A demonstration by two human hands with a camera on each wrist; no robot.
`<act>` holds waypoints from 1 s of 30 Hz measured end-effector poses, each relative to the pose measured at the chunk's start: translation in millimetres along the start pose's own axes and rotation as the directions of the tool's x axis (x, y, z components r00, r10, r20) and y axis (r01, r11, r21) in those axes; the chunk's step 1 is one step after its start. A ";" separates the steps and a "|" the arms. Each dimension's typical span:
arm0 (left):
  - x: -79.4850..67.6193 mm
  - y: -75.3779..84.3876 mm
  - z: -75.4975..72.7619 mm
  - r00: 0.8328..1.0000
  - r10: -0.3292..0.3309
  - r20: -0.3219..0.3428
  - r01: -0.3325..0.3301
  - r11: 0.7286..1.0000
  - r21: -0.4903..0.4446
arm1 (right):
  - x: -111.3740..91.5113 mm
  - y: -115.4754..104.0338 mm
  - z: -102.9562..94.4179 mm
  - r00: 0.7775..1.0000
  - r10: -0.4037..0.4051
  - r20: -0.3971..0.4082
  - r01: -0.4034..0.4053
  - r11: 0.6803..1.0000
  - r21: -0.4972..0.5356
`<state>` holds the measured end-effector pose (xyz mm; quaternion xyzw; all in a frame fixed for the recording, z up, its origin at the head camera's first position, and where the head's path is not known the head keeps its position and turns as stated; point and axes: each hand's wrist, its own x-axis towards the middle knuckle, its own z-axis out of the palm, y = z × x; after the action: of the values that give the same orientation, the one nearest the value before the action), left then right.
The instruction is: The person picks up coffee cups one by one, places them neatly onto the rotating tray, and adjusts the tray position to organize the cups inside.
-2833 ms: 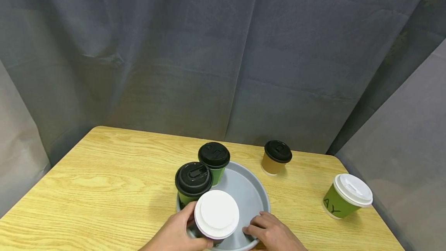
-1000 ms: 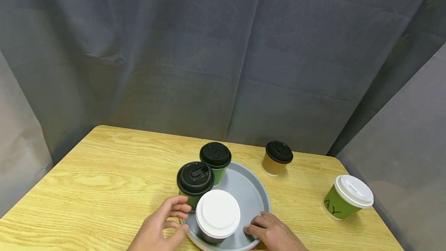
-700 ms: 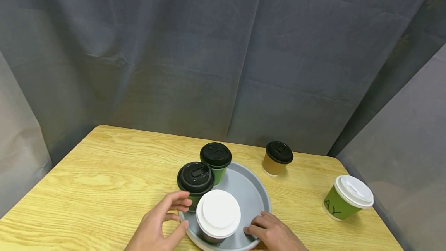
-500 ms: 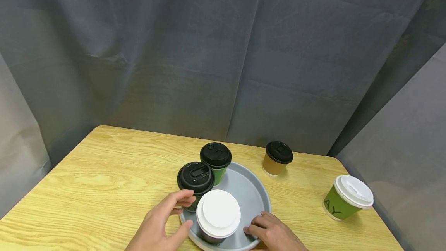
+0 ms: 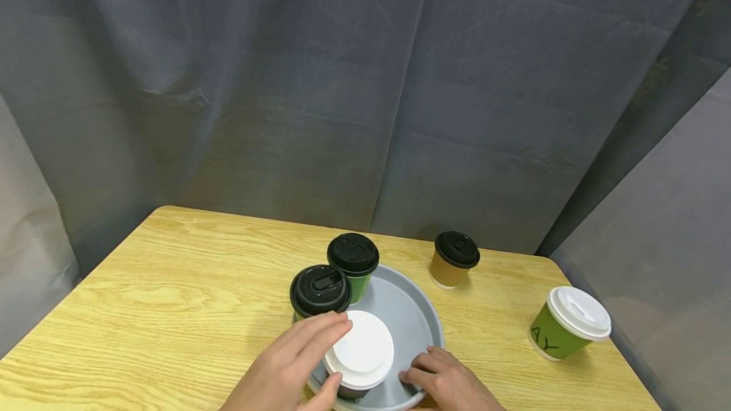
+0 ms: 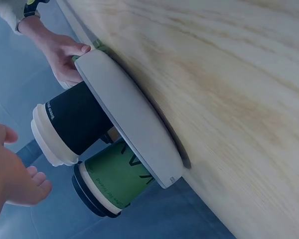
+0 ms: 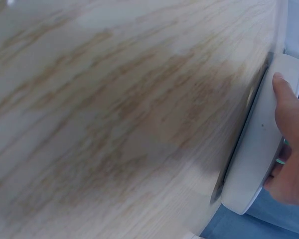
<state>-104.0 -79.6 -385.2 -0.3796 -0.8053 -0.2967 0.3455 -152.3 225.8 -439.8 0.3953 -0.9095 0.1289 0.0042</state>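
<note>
A round grey tray [image 5: 414, 313] stands at the table's near side with three lidded paper cups on its left part. Nearest is a dark cup with a white lid [image 5: 368, 351]; behind it are a green cup with a black lid [image 5: 320, 290] and another black-lidded green cup [image 5: 354, 255]. My left hand [image 5: 288, 366] hovers beside the white lid, fingers apart; in the left wrist view that hand [image 6: 15, 174] is clear of the dark cup [image 6: 74, 119]. My right hand [image 5: 448, 379] grips the tray's right rim, its thumb on the outer wall [image 7: 254, 154].
On the wooden table [image 5: 188, 297], a brown cup with a black lid [image 5: 454, 262] stands behind the tray to the right. A green cup with a white lid [image 5: 565, 325] stands near the right edge. Grey cloth [image 5: 297, 94] hangs behind.
My left hand let go of the white-lidded cup and drew back left. It has since moved right again, over the lid's left side. The right hand stays on the tray.
</note>
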 end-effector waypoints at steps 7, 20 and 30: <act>3.6 1.3 7.0 0.994 0.106 0.019 -0.107 0.989 0.105 | 0.2 1.7 2.6 0.998 -0.039 -0.046 0.038 0.999 -0.015; 6.5 -1.4 16.3 0.973 0.218 0.080 -0.232 0.936 0.264 | -1.0 0.5 5.3 0.992 -0.078 -0.099 0.074 0.996 -0.043; 7.5 -4.0 18.8 0.964 0.237 0.119 -0.262 0.924 0.280 | -0.5 -2.6 5.3 0.995 -0.048 -0.091 0.044 0.998 -0.049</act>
<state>-117.1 -64.7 -391.3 -0.4356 -0.7991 -0.1117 0.3990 -149.7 223.2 -444.3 0.4094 -0.9018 0.1257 0.0583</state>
